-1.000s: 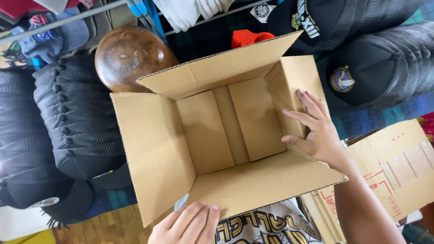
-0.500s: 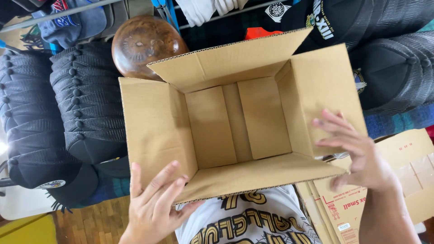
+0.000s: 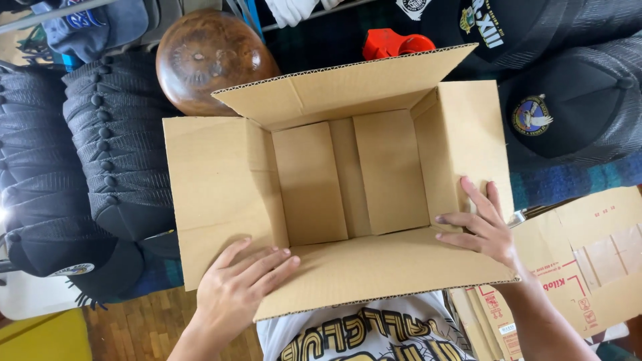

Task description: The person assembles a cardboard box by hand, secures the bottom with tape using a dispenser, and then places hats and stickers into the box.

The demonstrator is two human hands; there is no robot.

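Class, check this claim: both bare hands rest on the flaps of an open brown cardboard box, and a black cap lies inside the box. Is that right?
Not quite. The head view shows the open brown cardboard box with nothing inside; only its bare bottom flaps show. The black caps lie stacked outside it, to its left. The rest holds: the left hand and right hand both rest on the flaps.

Two bare arms reach up from the bottom edge of the view. The left hand (image 3: 235,286) lies palm down, its fingers (image 3: 267,262) stretched out together and pointing up and to the right, thumb apart on the left. The right hand (image 3: 487,228) is also flat and open, fingers spread and pointing up and left, its forearm running down to the lower right corner.
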